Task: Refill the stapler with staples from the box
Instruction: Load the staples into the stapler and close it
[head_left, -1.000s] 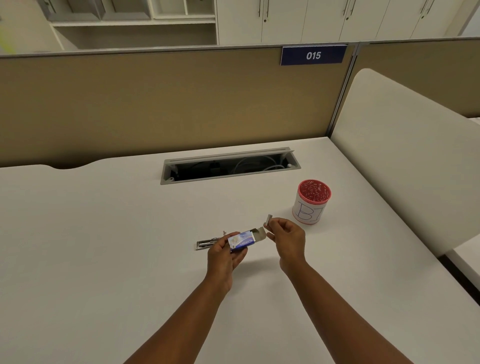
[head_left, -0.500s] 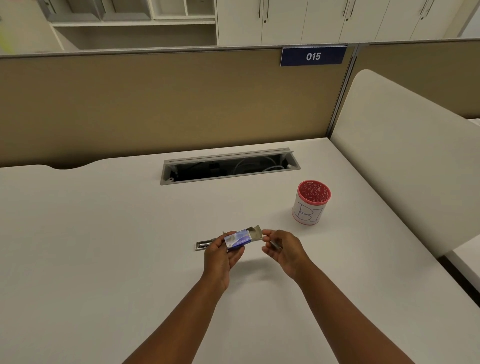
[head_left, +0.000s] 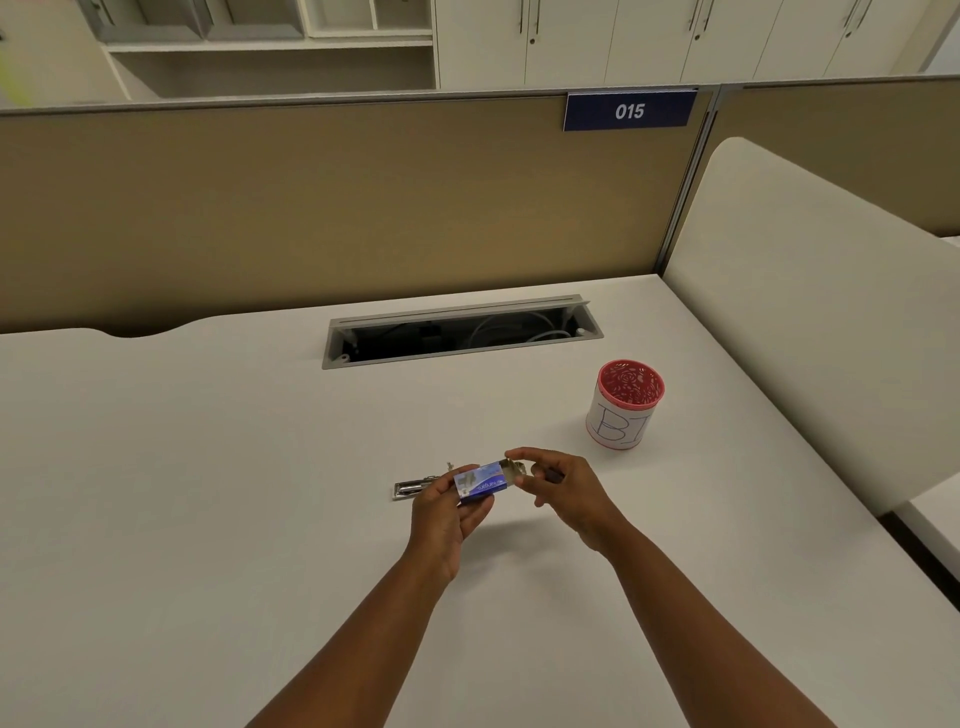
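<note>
The staple box (head_left: 480, 483) is the landmark here, held up just above the desk (head_left: 208, 493) so both hands can work on it. Nearest the camera, the left hand (head_left: 447, 512) wraps the box from below and behind, fingers curled under it and thumb on its near face, a grip that steadies it with the open end turned to the right. At that open end the right hand (head_left: 558, 491) has thumb and forefinger closed narrowly on the pale end flap (head_left: 514, 467), apparently to fold it shut or reach inside; something small and dark sits in that hand's curled fingers, too small to name with confidence, possibly a strip of staples. Just behind and left of the box lies the stapler (head_left: 413, 487), flat on the desk and partly hidden by the left hand, seemingly opened out and waiting to be loaded. Farther back and to the right of the box stands a red-rimmed cup (head_left: 623, 410); beyond the box is the cable slot (head_left: 462, 332). Compared with a second ago, the right hand has come down from a raised position off the box's end and closed in on the flap, while the left hand's hold on the box looks unchanged.
</note>
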